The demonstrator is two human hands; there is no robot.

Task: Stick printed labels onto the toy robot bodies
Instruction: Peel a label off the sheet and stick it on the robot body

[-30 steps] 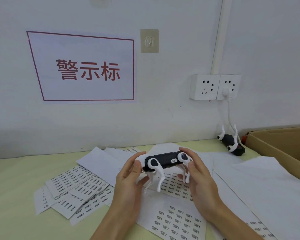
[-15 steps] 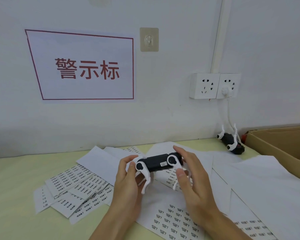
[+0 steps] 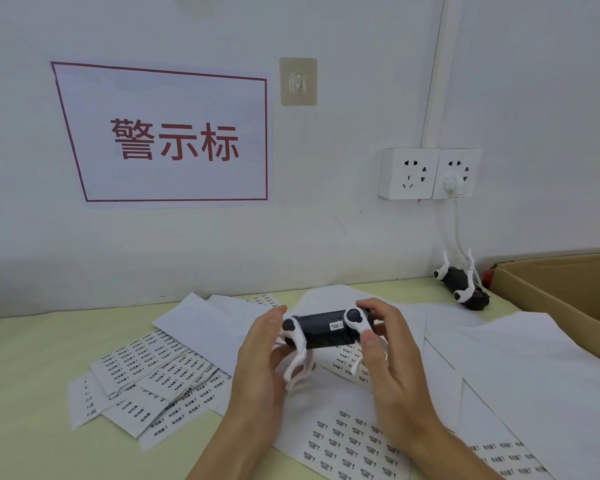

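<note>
A person's left hand [image 3: 257, 358] and right hand [image 3: 388, 358] are gripping a black toy robot [image 3: 321, 329] at center frame, fingers curled around its ends, a small white label [image 3: 336, 325] showing on its side, above label sheets [image 3: 350, 445] covering the surface [image 3: 21, 393].

Your two bare forearms come up from the bottom edge of the view, with no sleeve, cuff, watch, band or glove showing on either. Your left hand [image 3: 257, 362] wears no ring on the fingers in view, with the thumbnail short and plain. Your right hand [image 3: 392, 372] is likewise ungloved and ringless, its thumbnail trimmed short and unpainted.
</note>
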